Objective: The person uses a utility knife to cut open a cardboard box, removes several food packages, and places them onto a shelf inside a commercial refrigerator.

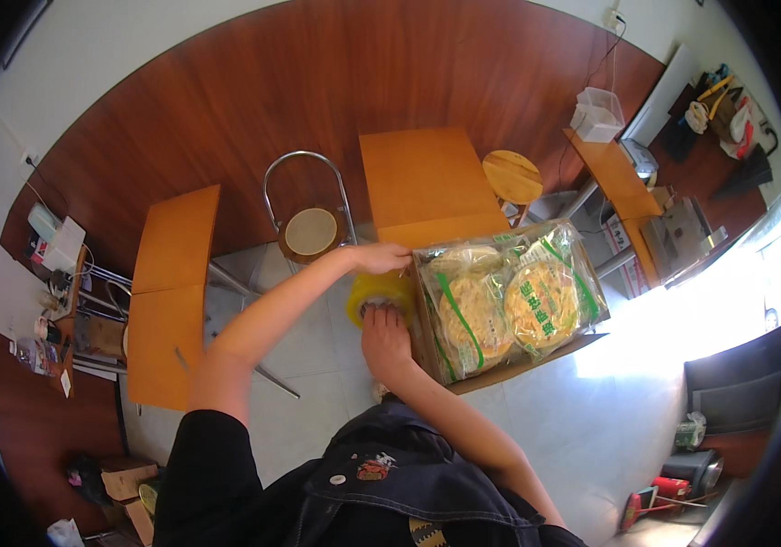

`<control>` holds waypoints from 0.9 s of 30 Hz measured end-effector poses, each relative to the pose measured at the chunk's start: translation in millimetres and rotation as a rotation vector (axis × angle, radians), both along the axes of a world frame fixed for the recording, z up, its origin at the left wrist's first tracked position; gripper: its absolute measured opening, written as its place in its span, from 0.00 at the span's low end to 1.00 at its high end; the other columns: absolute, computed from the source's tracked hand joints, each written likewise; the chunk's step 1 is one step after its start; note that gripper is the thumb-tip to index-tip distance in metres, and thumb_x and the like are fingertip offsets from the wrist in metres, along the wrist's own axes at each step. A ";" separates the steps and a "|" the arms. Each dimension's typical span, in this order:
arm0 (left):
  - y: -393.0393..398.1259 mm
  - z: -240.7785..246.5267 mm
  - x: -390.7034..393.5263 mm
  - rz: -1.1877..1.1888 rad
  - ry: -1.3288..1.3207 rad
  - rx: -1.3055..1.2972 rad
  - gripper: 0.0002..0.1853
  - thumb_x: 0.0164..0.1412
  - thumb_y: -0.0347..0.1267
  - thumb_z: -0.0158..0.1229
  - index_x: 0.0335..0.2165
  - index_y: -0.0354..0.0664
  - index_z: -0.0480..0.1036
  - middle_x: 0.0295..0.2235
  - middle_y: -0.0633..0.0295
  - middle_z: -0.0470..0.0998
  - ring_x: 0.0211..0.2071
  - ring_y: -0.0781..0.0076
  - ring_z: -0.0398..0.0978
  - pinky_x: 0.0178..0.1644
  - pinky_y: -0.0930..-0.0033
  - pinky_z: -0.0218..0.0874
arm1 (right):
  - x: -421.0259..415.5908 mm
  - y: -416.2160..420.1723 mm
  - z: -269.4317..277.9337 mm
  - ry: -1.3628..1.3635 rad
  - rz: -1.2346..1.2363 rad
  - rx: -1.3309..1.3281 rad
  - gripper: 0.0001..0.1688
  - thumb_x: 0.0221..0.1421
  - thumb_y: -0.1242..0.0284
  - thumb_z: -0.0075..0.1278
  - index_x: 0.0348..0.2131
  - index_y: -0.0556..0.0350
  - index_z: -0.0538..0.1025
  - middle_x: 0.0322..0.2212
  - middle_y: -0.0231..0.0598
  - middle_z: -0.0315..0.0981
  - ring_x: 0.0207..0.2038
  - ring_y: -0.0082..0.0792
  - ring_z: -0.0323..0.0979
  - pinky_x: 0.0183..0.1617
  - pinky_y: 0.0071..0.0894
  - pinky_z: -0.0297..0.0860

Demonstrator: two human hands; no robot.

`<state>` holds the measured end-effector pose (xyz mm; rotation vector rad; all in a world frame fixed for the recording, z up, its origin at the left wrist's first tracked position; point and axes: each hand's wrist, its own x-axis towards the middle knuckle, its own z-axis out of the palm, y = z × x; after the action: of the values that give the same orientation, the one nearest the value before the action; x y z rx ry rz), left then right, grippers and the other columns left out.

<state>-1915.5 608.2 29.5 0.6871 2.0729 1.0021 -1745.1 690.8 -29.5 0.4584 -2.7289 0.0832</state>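
Observation:
A cardboard box (425,328) stands before me, its top uncovered. Inside lie clear plastic packets of round flatbreads (542,304) with green stripes and printed writing. My right hand (387,345) grips a large roll of yellow packing tape (356,308) at the box's left side, fingers reaching into its core. My left hand (380,258) is stretched to the far left corner of the box, fingertips touching its edge there. Whether these fingertips also pinch a tape end cannot be made out. Part of the roll is hidden behind my right hand.
Beyond the box is an orange-brown wooden table (431,174), with a round wooden stool (513,176) beside it. A metal-framed chair (312,232) stands left of that table. Another table (170,294) is farther left. A side table (609,171) at right holds a plastic bin (597,116).

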 end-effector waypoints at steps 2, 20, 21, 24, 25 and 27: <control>2.2 5.0 6.1 0.050 -0.077 0.035 0.17 0.64 0.37 0.42 0.42 0.36 0.69 0.38 0.61 0.73 0.40 0.72 0.67 0.46 0.72 0.57 | -1.7 -9.2 -26.2 0.105 -0.046 -0.020 0.18 0.52 0.73 0.41 0.42 0.63 0.69 0.36 0.46 0.70 0.43 0.43 0.67 0.54 0.40 0.59; 35.8 33.8 20.4 0.412 -0.133 0.034 0.24 0.49 0.26 0.50 0.49 0.41 0.69 0.45 0.63 0.72 0.45 0.71 0.70 0.48 0.65 0.62 | 54.6 7.7 25.8 -0.047 0.028 -0.386 0.08 0.41 0.74 0.49 0.26 0.57 0.67 0.19 0.44 0.71 0.25 0.41 0.71 0.43 0.40 0.61; 38.1 31.4 21.4 0.396 -0.136 0.030 0.25 0.48 0.25 0.50 0.48 0.42 0.69 0.45 0.63 0.73 0.44 0.72 0.70 0.47 0.66 0.63 | 58.7 5.9 24.2 -0.029 0.013 -0.339 0.10 0.41 0.73 0.50 0.25 0.58 0.67 0.19 0.44 0.71 0.25 0.42 0.72 0.43 0.40 0.61; 49.3 19.5 31.3 0.402 0.043 -0.087 0.19 0.45 0.21 0.52 0.40 0.41 0.75 0.37 0.57 0.77 0.38 0.68 0.74 0.40 0.69 0.65 | 69.7 0.2 24.0 -0.121 0.045 -0.410 0.12 0.41 0.71 0.51 0.26 0.58 0.67 0.19 0.44 0.71 0.25 0.42 0.72 0.43 0.41 0.61; 51.4 13.0 32.8 0.422 0.146 -0.157 0.18 0.44 0.22 0.53 0.39 0.39 0.76 0.37 0.53 0.77 0.38 0.62 0.75 0.40 0.67 0.65 | 72.6 0.8 28.2 -0.119 0.043 -0.422 0.12 0.41 0.70 0.51 0.26 0.59 0.67 0.18 0.44 0.71 0.25 0.42 0.72 0.42 0.40 0.61; 47.5 -16.4 33.1 0.492 0.485 -0.190 0.12 0.44 0.27 0.55 0.32 0.38 0.77 0.34 0.43 0.76 0.38 0.51 0.75 0.41 0.60 0.65 | 80.4 3.1 43.1 -0.115 0.046 -0.453 0.12 0.42 0.70 0.51 0.26 0.59 0.67 0.18 0.44 0.71 0.25 0.42 0.72 0.42 0.39 0.61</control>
<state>-1882.4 655.7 13.2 0.3433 2.8132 0.9369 -1664.7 693.9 13.6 0.3909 -2.6910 0.7410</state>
